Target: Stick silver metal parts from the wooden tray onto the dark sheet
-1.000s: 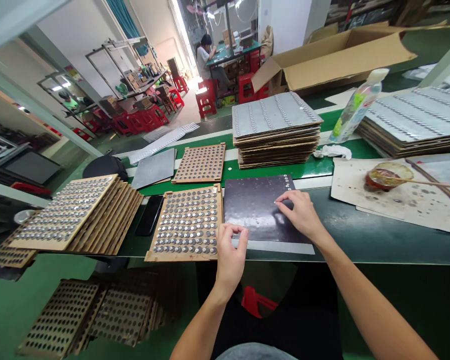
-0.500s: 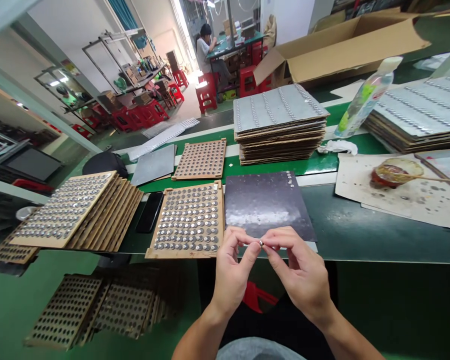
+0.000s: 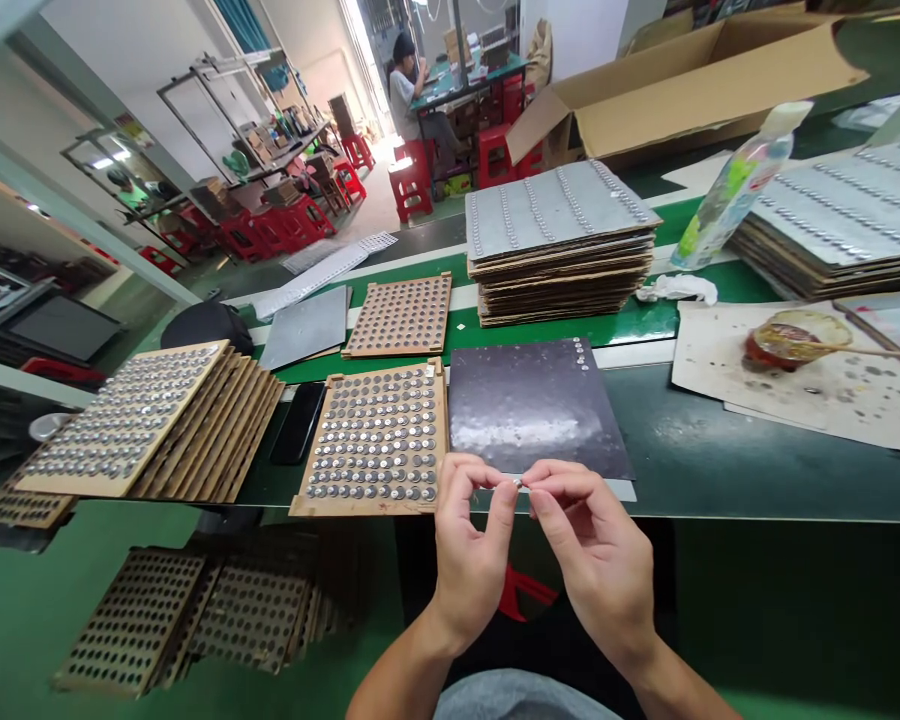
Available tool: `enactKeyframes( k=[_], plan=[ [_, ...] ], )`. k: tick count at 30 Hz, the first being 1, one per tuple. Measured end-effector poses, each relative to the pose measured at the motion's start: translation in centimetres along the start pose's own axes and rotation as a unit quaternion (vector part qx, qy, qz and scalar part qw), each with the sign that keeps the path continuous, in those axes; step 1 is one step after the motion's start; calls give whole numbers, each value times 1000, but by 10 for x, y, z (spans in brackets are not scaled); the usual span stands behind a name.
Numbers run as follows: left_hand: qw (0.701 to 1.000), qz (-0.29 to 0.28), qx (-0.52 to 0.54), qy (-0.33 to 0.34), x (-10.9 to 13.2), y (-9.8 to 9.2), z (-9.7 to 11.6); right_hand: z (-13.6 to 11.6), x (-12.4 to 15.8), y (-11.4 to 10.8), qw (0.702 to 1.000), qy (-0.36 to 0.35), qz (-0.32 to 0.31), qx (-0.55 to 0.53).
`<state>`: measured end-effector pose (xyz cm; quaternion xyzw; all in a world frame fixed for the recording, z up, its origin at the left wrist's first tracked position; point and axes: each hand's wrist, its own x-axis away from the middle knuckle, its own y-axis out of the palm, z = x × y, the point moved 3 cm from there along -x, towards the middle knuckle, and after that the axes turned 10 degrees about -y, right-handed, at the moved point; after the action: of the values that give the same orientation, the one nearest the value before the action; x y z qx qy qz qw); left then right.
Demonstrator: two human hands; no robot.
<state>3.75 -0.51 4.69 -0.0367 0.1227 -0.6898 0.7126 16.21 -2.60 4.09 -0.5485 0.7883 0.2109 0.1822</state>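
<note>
A tiny shiny metal piece (image 3: 518, 483) sits between the fingertips of both hands, just in front of the table's near edge; its exact kind is too small to make out. My left hand (image 3: 471, 545) pinches it from one side with thumb and forefinger. From the other side my right hand (image 3: 596, 550) is closed on it in the same way. Beyond the fingers lies a dark flat sheet (image 3: 532, 410) with a short row of small metal pieces (image 3: 580, 355) at its far right corner. Left of it, a wooden board (image 3: 379, 435) carries rows of round metal pieces.
A tilted stack of similar boards (image 3: 142, 420) stands at the left beside a black phone (image 3: 298, 424). Behind are another board (image 3: 397, 315) and a tall stack of grey sheets (image 3: 562, 270). A bottle (image 3: 739, 190) and an amber glue-like dish with a stick (image 3: 791, 340) are at the right.
The fingertips have shifted slightly around the small metal piece, which is now more covered by them. The view has moved a little. The person in the background has raised a hand nearer the head.
</note>
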Motion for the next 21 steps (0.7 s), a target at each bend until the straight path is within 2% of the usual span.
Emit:
enactKeyframes(
  k=[11, 21],
  plan=[
    [999, -21, 43, -14, -2, 0, -1, 2, -1, -1, 991, 99, 49, -79],
    [998, -25, 54, -10, -3, 0, 3, -8, 0, 2, 996, 79, 43, -27]
  ],
)
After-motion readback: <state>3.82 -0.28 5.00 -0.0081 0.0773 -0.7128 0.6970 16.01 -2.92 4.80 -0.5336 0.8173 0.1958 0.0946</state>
